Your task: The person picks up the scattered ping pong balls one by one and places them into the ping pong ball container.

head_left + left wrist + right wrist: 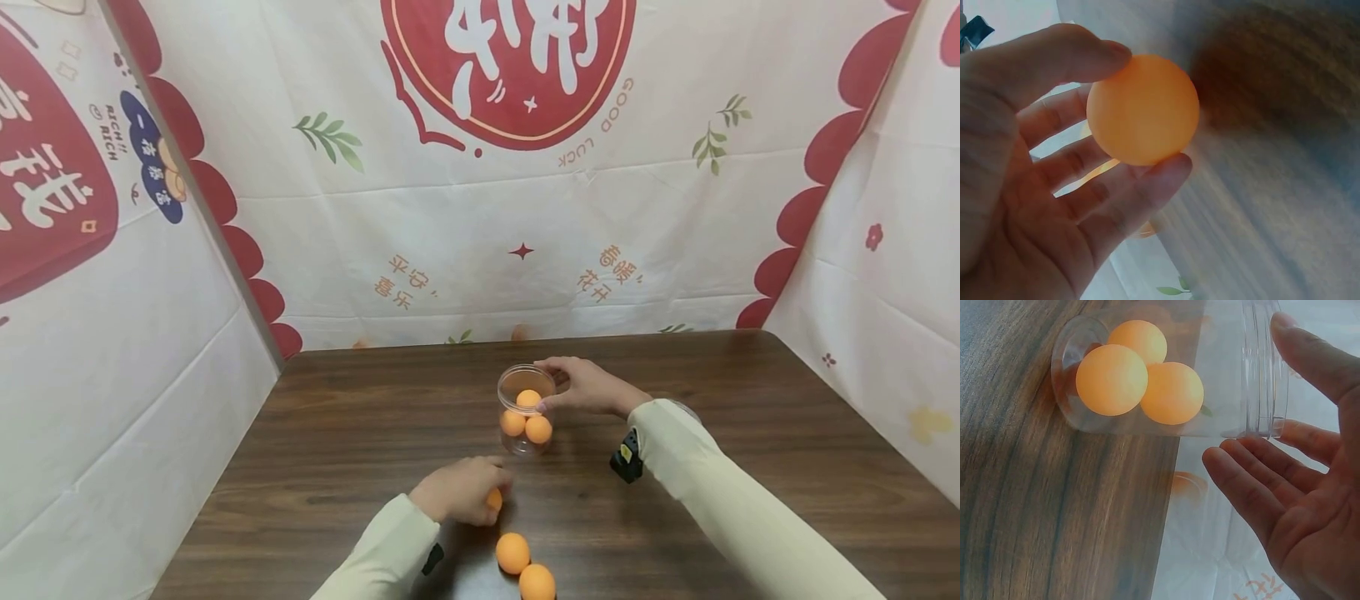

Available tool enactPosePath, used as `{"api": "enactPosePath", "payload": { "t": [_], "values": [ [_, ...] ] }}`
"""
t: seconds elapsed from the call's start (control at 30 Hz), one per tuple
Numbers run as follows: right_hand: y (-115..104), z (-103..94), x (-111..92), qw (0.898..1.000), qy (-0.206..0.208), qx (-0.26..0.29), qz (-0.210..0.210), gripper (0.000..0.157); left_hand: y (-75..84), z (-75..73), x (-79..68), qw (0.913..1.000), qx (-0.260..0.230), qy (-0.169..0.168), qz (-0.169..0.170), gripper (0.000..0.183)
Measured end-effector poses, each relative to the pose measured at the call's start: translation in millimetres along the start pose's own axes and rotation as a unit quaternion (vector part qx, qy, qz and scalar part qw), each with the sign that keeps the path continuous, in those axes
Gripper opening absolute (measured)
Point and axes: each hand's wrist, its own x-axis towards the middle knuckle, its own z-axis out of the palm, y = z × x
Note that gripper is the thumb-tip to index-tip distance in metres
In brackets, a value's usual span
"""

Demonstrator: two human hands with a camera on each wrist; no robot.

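Note:
My left hand (467, 490) pinches an orange ping-pong ball (1144, 109) between thumb and fingers, low over the table and just in front of a clear plastic jar (525, 442). The jar stands upright and open at the top, with three orange ping-pong balls (1112, 380) inside. At its rim, my right hand (588, 385) holds the jar, thumb on one side and fingertips on the other. Nearer to me, two more ping-pong balls (513, 553) lie close together on the table, below the left hand in the head view.
The brown wood-grain table (360, 425) ends at a white printed cloth (465, 217) hung behind it, with more cloth at both sides. Partly hidden behind the right sleeve (690, 454), a clear rounded edge (687, 410) shows on the table.

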Motion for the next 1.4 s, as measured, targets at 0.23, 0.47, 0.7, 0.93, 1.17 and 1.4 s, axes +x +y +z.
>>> {"api": "enactPosePath", "payload": {
  "t": [0.23, 0.47, 0.7, 0.93, 1.17, 1.4],
  "values": [
    [2, -2.2, -2, 1.000, -0.002, 0.004, 0.006, 0.082, -2.9, -12.7, 7.7, 0.9993, 0.015, 0.027, 0.022, 0.016],
    [-1, -5.2, -2, 1.000, -0.006, -0.008, 0.015, 0.081, -4.9, -43.9, 12.6, 0.9983, 0.000, 0.051, 0.027, 0.024],
    [-4, -4.2, 1, 1.000, -0.014, -0.005, 0.018, 0.080, -12.6, -76.7, 12.6, 0.9962, -0.017, 0.083, 0.020, 0.027],
    [-3, -1.7, 0, 1.000, -0.014, -0.013, 0.024, 0.080, -14.4, -109.2, 22.4, 0.9955, 0.010, 0.094, 0.009, 0.035],
    [-8, -7.3, -1, 0.999, -0.017, -0.024, 0.020, 0.079, -14.9, -127.3, 41.5, 0.9946, -0.003, 0.104, 0.010, 0.022],
    [-10, -4.5, 2, 1.000, -0.020, -0.019, 0.012, 0.078, -14.0, -123.0, 58.9, 0.9957, 0.014, 0.091, -0.011, 0.019]
  ]
}}
